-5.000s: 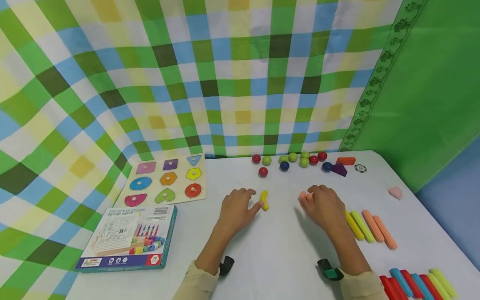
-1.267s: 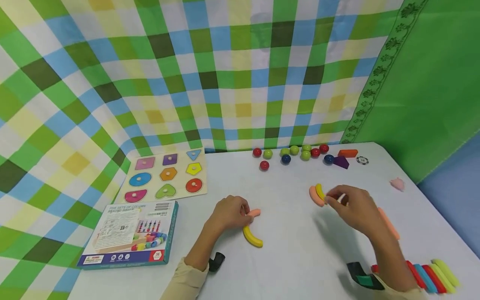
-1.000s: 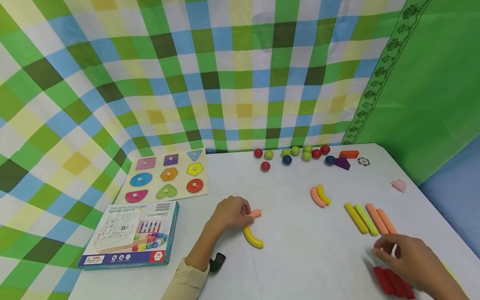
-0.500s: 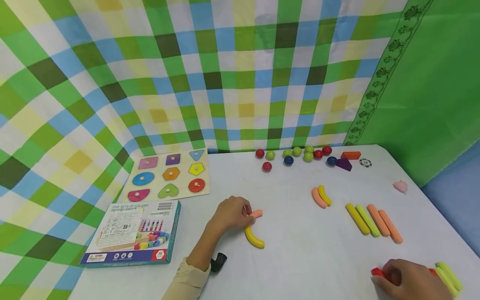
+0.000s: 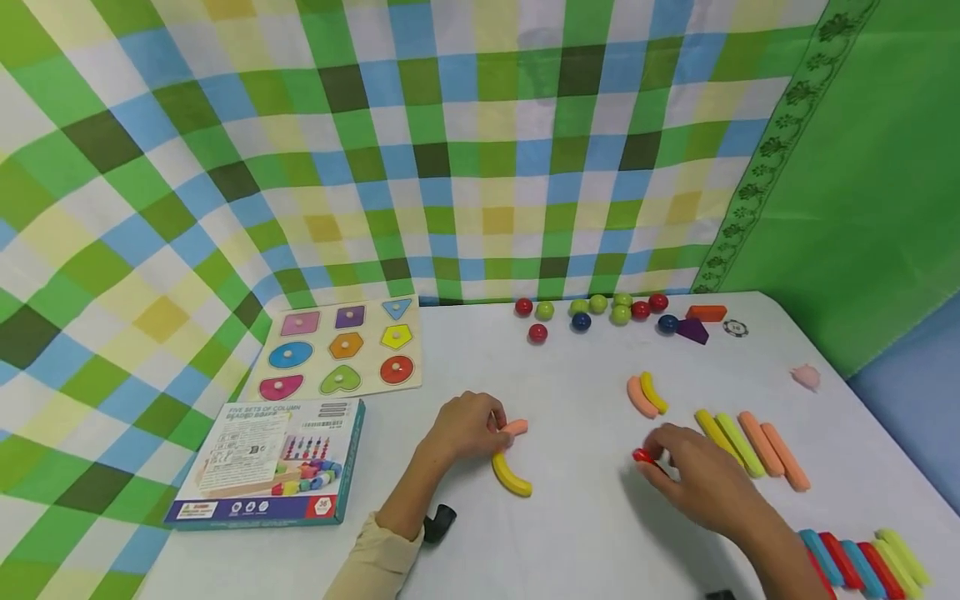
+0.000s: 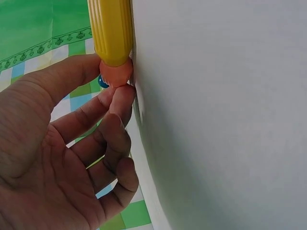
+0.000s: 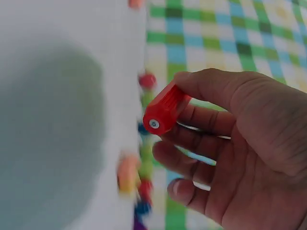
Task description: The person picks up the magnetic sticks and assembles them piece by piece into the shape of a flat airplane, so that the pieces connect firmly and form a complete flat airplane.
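My left hand pinches a peach modelling clay stick on the white table. In the left wrist view the thumb and index finger meet at the peach stick, partly hidden behind a ridged yellow stick. That curved yellow clay stick lies just below the fingers in the head view. Above the table at the right, my right hand holds a red clay stick between thumb and fingers. The right wrist view shows the red stick end-on, with a small white spot on its tip.
A curved peach and yellow pair lies beyond the right hand. Straight clay sticks lie right of it, more at the lower right. Coloured balls line the back. A shape puzzle board and a box stand left.
My right hand left the curved pair, reached down to the sticks at the lower right, took a red one and carried it up and left. The left hand has stayed at the peach stick.
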{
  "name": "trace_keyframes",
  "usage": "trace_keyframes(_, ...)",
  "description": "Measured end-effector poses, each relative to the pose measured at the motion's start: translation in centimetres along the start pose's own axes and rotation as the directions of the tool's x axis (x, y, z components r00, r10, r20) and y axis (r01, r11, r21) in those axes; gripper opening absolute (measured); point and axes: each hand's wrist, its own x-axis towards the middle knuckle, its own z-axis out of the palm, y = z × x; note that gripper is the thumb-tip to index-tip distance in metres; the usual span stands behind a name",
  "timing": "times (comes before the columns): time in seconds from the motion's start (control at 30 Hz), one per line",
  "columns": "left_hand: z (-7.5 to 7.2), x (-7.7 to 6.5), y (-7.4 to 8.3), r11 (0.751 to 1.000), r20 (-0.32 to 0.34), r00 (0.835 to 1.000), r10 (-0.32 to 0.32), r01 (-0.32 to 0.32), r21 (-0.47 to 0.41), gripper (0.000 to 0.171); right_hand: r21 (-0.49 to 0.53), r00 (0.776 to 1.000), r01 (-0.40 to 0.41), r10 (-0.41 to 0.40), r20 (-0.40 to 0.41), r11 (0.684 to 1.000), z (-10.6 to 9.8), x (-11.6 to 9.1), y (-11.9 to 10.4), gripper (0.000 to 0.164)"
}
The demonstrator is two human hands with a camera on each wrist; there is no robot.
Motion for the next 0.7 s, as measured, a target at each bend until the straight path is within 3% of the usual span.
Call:
trace_keyframes(0.13, -0.2, 0.0, 0.0, 1.000, -0.001, 1.000, -0.007, 0.007, 0.006, 0.019, 0.044, 0.987, 0.157, -0.158, 0.014, 0.987, 2.2, 4.9, -2.3, 0.022)
trace_keyframes(0.23, -0.2, 0.0, 0.0, 1.000, 0.003, 1.000, -0.013, 0.013, 0.000, 0.018, 0.064, 0.971, 0.238, -0.238, 0.002, 0.969, 4.0, 7.3, -3.3, 0.022)
trace_keyframes(0.53, -0.3, 0.0, -0.1, 1.000, 0.008, 1.000, -0.006, 0.007, -0.012, 0.018, 0.114, 0.926, 0.377, -0.375, -0.039, 0.919, 6.0, 10.7, -4.7, 0.019)
trace_keyframes(0.7, -0.7, 0.0, -0.1, 1.000, 0.007, 1.000, -0.015, 0.015, -0.012, 0.019, 0.110, 0.914, 0.405, -0.402, -0.044, 0.908, 6.4, 11.4, -5.3, 0.017)
